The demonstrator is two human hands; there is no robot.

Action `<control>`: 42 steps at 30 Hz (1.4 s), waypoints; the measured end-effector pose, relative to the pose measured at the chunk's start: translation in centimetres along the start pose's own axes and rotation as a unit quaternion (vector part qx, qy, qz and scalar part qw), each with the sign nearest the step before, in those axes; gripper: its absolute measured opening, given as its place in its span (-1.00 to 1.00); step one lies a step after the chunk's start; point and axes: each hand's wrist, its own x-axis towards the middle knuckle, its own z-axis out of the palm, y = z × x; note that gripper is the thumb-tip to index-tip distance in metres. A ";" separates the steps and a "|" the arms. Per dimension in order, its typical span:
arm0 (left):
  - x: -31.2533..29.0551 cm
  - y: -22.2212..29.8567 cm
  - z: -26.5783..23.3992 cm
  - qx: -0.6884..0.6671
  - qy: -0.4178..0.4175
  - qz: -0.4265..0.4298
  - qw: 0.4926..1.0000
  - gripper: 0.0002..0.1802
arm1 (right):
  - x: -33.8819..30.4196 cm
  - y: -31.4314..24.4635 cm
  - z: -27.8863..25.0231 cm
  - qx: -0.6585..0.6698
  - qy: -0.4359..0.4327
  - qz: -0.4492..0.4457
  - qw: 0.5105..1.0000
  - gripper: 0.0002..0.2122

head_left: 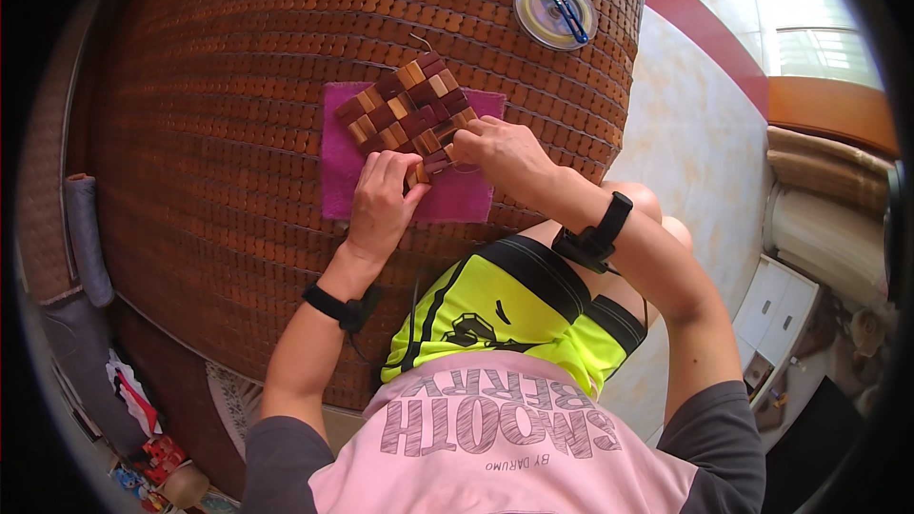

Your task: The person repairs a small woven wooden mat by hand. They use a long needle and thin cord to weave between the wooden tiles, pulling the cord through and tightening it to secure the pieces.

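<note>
A panel of small wooden blocks (405, 105), dark reddish-brown and light tan in a checker pattern, lies slantwise over a magenta cloth (345, 186). At its near corner my left hand (383, 192) pinches a tan block with thumb and fingers. My right hand (505, 154) is closed at the panel's right edge, its fingertips pressed together near the last blocks. What sits inside that pinch is too small to make out. A short pale thread end sticks out beyond the panel's far corner.
The surface under the cloth is a brown tile mat (219, 86). Toward its far right edge stands a round tin (526, 27) with blue-handled thread snips (569, 19) on top. Pale floor (681, 124) lies beyond, with a white cabinet (776, 309) at right. A rolled grey cloth (89, 238) is at left.
</note>
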 end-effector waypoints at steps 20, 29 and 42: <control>0.7 -0.3 -0.7 -0.129 -0.043 -0.122 0.983 -0.74 | 0.7 -1.2 0.1 0.072 0.119 -0.054 0.989 -0.86; 0.9 -0.4 -0.7 -0.174 -0.040 -0.143 0.973 -0.66 | 1.5 -3.7 1.6 -0.021 0.078 -0.088 0.993 -0.88; 0.3 -1.9 -1.7 -0.289 -0.051 -0.166 0.942 -0.76 | 0.7 -5.1 -0.1 0.030 0.188 -0.101 0.977 -0.92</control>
